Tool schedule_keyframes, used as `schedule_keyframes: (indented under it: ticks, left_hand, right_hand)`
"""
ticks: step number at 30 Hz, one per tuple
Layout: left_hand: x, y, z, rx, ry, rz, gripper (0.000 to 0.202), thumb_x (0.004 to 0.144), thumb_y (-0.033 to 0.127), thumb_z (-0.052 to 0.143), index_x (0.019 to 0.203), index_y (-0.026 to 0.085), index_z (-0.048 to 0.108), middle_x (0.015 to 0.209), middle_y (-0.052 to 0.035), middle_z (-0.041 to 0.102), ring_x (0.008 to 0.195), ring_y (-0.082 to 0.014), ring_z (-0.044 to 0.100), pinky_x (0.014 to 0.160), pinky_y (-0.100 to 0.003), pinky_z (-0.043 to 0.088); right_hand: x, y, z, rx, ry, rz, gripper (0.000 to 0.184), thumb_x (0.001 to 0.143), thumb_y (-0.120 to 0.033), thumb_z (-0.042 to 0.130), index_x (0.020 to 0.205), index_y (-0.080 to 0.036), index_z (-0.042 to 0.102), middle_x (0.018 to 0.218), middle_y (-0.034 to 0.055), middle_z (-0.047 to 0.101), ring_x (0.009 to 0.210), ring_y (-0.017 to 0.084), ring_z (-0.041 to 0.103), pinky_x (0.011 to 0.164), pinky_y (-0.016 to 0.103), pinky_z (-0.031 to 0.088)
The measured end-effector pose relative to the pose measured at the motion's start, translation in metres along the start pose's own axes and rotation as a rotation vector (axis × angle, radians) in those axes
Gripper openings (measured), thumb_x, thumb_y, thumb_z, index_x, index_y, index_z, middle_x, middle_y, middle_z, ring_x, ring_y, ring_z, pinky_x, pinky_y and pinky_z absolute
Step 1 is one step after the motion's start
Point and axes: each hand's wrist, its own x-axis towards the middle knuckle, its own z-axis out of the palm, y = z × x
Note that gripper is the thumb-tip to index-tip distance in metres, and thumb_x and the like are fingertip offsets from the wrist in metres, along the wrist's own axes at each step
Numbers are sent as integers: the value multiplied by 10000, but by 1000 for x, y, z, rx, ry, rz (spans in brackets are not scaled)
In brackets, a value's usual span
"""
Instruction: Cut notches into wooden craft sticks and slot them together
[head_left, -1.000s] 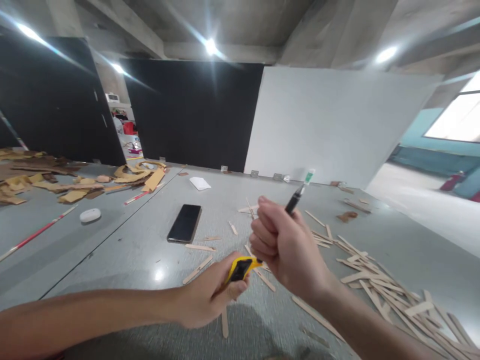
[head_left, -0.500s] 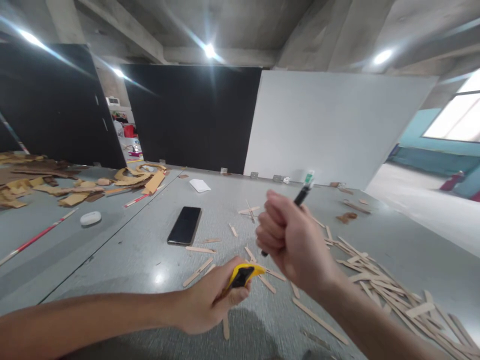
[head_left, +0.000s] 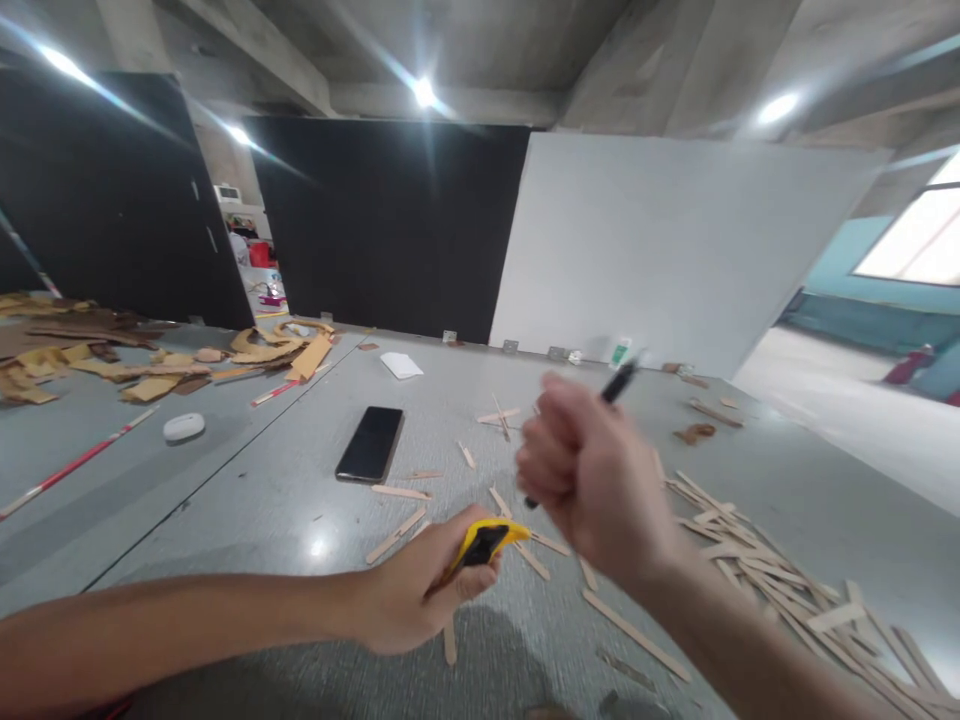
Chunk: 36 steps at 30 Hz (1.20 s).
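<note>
L hand (head_left: 420, 590) holds yellow-blk tool (head_left: 484, 543), R hand (head_left: 592, 475) blk pen-like tool (head_left: 619, 382), 1 phone (head_left: 371, 443) on grey table (head_left: 247, 540).

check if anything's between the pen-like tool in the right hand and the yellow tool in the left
Nothing visible: the pen-like tool in the right hand shows only a gap between its lower end and the yellow tool. Wooden sticks lie below on the table.

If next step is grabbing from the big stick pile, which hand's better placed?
Right, likely. The right hand is nearer the stick pile; the left hand would reach across. Neither is free, though: right grips a black pen-shaped tool, left a yellow-and-black tool.
</note>
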Motion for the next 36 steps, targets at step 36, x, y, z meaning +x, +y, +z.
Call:
schedule_keyframes:
  ticks: [36]
  left_hand:
    - [1,1,5,-115,359,188,366,1141,558,318,1318,279,475,1374,-86,602,1283,-186,537,1131,-388,384]
  right_hand:
    - [-52,60,-68,-1332,-282,-72,258,869,-219,721,702,-231,525,658,-83,426,594,120,432,562,245,359]
